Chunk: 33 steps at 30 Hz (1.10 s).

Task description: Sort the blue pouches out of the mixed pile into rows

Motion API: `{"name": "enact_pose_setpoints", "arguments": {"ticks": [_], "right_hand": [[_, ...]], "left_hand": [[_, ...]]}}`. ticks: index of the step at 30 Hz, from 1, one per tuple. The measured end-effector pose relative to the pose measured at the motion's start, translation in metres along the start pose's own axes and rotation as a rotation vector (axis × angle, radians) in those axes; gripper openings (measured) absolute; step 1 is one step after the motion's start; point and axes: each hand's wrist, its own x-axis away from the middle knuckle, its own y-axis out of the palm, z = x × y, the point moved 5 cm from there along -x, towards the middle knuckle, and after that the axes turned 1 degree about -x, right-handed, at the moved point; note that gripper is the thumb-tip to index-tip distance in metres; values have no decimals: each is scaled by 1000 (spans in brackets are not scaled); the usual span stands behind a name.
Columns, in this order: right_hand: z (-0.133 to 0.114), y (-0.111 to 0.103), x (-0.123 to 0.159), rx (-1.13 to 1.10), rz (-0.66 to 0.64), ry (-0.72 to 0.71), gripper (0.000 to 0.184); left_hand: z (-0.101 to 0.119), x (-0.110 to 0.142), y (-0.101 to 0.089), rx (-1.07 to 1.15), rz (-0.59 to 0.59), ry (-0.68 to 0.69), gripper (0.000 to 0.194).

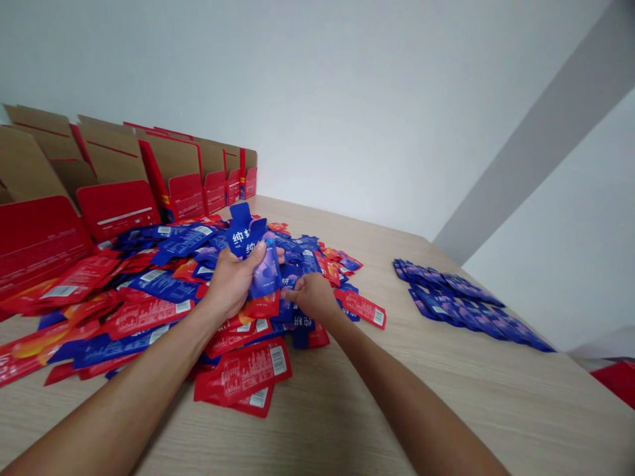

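My left hand (237,277) is closed around blue pouches (265,274) with purple pictures and white lettering, its thumb pressed on the front one. At least two overlap in that grip, held above the heap. Just to the right, my right hand (312,295) reaches into the pile with its fingertips pinched at a blue pouch (288,283) that shows white lettering. Part of that pouch is hidden behind the fingers. Around both hands spreads a mixed heap of blue pouches and red pouches (243,373), many with white barcode labels.
Open red cardboard boxes (119,208) with brown insides stand in a row at the back left, against the wall. On the right of the wooden table (377,396), blue pouches (466,307) lie overlapped in two rows. A red object (615,380) shows at the far right edge.
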Motion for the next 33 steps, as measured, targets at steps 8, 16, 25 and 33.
{"name": "enact_pose_setpoints", "arguments": {"ticks": [8, 16, 25, 33], "right_hand": [[10, -9, 6, -231, 164, -52, 30], [-12, -55, 18, -333, 458, -171, 17], [-49, -11, 34, -470, 544, -178, 20], [-42, 10, 50, -548, 482, -47, 27]], "left_hand": [[-4, 2, -3, -8, 37, 27, 57], [-16, 15, 12, 132, 103, -73, 61], [-24, 49, 41, 250, 105, -191, 58], [-33, 45, 28, 286, 220, -226, 49]]}}
